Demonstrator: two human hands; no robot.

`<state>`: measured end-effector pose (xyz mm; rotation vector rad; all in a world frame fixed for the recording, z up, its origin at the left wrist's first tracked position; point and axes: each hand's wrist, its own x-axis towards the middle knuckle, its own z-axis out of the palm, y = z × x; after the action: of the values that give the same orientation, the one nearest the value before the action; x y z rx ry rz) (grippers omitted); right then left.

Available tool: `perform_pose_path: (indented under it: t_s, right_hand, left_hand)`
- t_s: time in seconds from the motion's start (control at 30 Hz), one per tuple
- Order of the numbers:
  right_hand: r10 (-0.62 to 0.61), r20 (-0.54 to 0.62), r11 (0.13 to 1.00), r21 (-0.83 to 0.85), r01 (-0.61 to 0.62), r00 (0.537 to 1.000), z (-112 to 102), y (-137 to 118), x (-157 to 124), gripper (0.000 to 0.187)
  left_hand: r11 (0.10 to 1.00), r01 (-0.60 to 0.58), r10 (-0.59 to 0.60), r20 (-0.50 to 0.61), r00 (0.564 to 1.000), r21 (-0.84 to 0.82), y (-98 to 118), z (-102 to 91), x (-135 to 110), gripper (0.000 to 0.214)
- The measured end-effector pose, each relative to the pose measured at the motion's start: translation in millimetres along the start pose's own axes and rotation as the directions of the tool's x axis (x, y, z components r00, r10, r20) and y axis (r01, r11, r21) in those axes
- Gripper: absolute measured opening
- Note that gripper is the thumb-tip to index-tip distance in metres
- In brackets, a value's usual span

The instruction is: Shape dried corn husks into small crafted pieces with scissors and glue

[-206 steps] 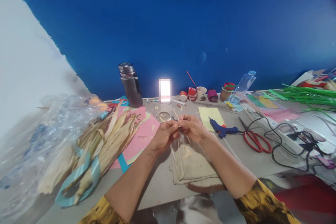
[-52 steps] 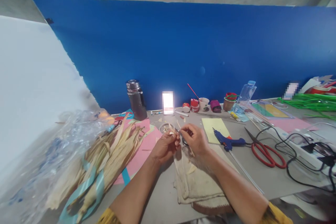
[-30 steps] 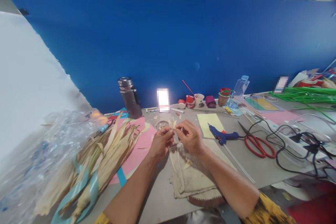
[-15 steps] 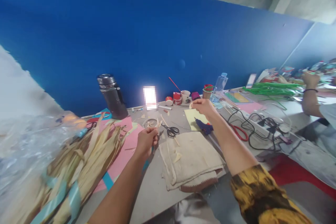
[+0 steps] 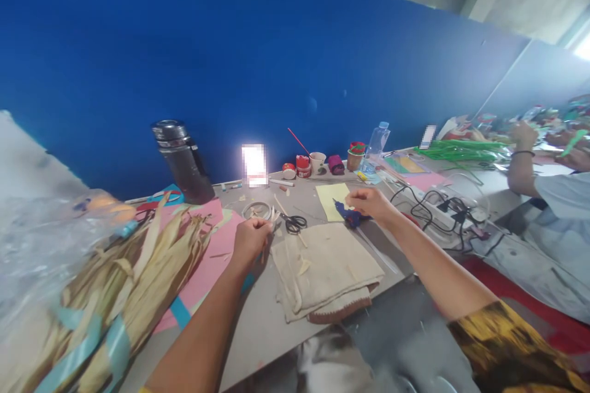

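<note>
My left hand (image 5: 251, 239) is closed in a pinch on a small pale strip of corn husk (image 5: 275, 217), just left of the black-handled scissors (image 5: 295, 223). My right hand (image 5: 371, 204) pinches a small pale scrap (image 5: 349, 204), too small to name surely. It is over the blue glue gun (image 5: 349, 216), which lies on a yellow paper sheet (image 5: 325, 198). A folded beige cloth (image 5: 329, 267) is spread between my forearms, with husk bits on it. Behind my left hand a clear ring (image 5: 255, 209) rests on the table.
Taped bundles of dried corn husk (image 5: 152, 276) and pink paper (image 5: 216, 258) lie at left. A dark thermos (image 5: 182, 166) stands by the blue wall, with a paper cup (image 5: 318, 163) and a plastic bottle (image 5: 378, 144). Cables cross a power strip (image 5: 426, 209) at right, near another person's arm (image 5: 520, 166).
My right hand has come down and closer to the glue gun. My left hand keeps its pinch. The camera has turned slightly right, so the scene sits further left.
</note>
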<state>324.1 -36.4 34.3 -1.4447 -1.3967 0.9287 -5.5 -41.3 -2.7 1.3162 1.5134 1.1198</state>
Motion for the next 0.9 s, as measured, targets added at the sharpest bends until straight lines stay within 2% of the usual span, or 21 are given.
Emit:
perform_pose_path:
  t_s: [0.07,0.2,0.3,0.4,0.43,0.5,0.57,0.63,0.77,0.83,0.9]
  right_hand:
    - [0.033,0.037,0.997,0.069,-0.036,0.999,10.6,7.4,-16.7,0.031]
    - [0.006,0.101,0.992,0.129,-0.019,0.995,29.6,9.5,-37.6,0.031]
    - [-0.021,0.13,0.989,0.148,0.002,0.991,36.4,3.5,-45.9,0.028]
    - [-0.073,0.153,0.988,0.146,0.051,0.986,39.8,-6.1,-51.5,0.024]
    - [-0.094,0.156,0.987,0.141,0.072,0.983,41.5,-10.2,-53.2,0.022]
    - [-0.145,0.141,0.985,0.117,0.129,0.979,47.1,-19.1,-56.9,0.018]
    - [-0.219,0.111,0.974,0.073,0.212,0.969,56.1,-27.9,-62.2,0.014]
    - [-0.298,0.099,0.955,0.032,0.296,0.949,67.0,-35.3,-69.0,0.012]
    - [-0.339,0.125,0.938,-0.031,0.345,0.932,74.9,-42.1,-79.5,0.014]
    - [-0.33,0.174,0.932,-0.094,0.349,0.928,63.0,-40.5,-77.4,0.017]
    - [-0.319,0.199,0.898,-0.25,0.363,0.927,40.7,-33.7,-68.5,0.024]
  left_hand:
    - [1.0,0.004,-0.004,0.007,1.0,0.025,-1.8,1.8,0.7,0.014]
    - [0.99,-0.008,0.006,0.011,1.0,0.139,-4.3,1.7,3.5,0.014]
    - [0.936,-0.126,0.149,-0.045,0.988,0.328,1.1,-6.5,2.6,0.008]
    - [0.861,-0.259,0.339,-0.115,0.934,0.438,16.3,-13.1,-5.8,0.01]
    - [0.866,-0.284,0.356,-0.108,0.928,0.412,23.2,-12.2,-10.6,0.01]
    - [0.921,-0.297,0.315,-0.032,0.949,0.25,38.3,-4.2,-23.0,0.009]
    - [0.968,-0.246,0.237,0.156,0.959,0.044,52.0,10.0,-37.4,0.013]
    - [0.967,-0.248,0.251,0.311,0.917,-0.052,61.2,25.4,-50.6,0.021]
    - [0.955,-0.282,0.295,0.378,0.877,-0.089,64.8,45.0,-62.6,0.017]
    - [0.957,-0.273,0.29,0.38,0.878,-0.1,63.7,48.6,-60.9,0.02]
    - [0.965,-0.234,0.261,0.364,0.894,-0.118,63.7,50.3,-56.4,0.026]
